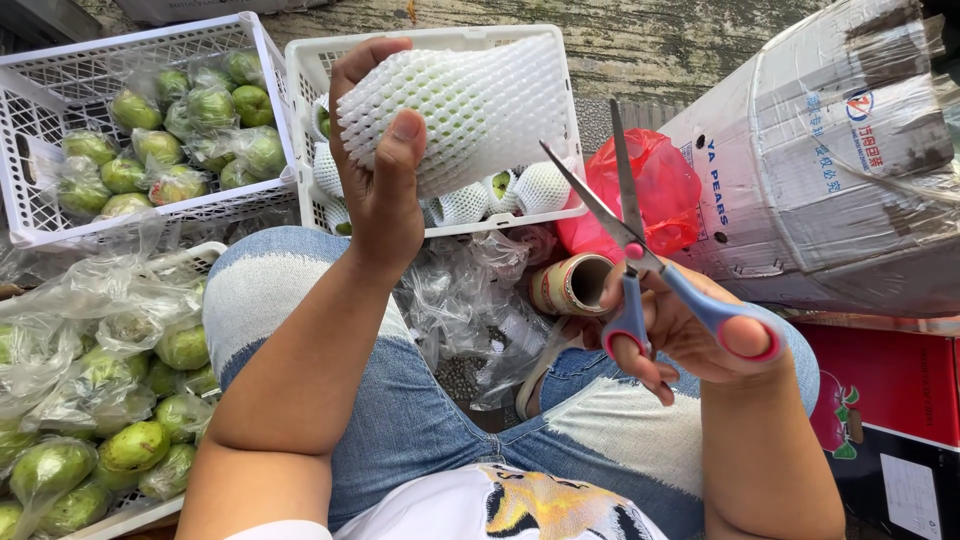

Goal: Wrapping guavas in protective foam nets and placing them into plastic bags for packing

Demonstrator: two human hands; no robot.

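1. Up in the top centre of the frame, the left hand (385, 150) is rising from a forearm that is crossing the left knee, palm facing the camera, wrist bent slightly back.
2. Its fingers are curling over the top of a fruit wrapped in white foam netting (470, 105), while the thumb is pressing flat against the near side, so the hand is clamping the wrapped fruit firmly.
3. The wrapped fruit is hanging in front of the white crate (440, 40) at upper centre, which is holding more netted fruit.
4. Right of centre, the right hand (690, 330) is sitting lower, above the right knee, with thumb and fingers threaded through the blue-and-pink handles of the scissors (625, 235).
5. The scissor blades are standing spread apart, pointing up and left toward the netting without touching it.
6. At left, bagged green fruit (190, 120) is filling another crate, and a tape roll (572, 284) is lying just below the blades.
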